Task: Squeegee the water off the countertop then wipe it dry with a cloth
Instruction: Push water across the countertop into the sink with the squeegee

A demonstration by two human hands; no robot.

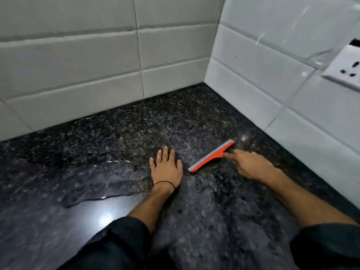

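Note:
An orange squeegee (211,156) with a grey rubber blade rests blade-down on the dark speckled granite countertop (120,133), slanting from lower left to upper right. My right hand (251,165) grips its handle from the right, index finger stretched along it. My left hand (167,168) lies flat on the counter just left of the blade, fingers spread, a thin black band at the wrist. A sheet of water (81,184) pools on the counter left of my left hand. No cloth is in view.
White tiled walls (78,61) meet in a corner at the back right of the counter. A white wall socket (344,69) sits on the right wall, above the counter. Dark sleeves cover both forearms near the bottom edge.

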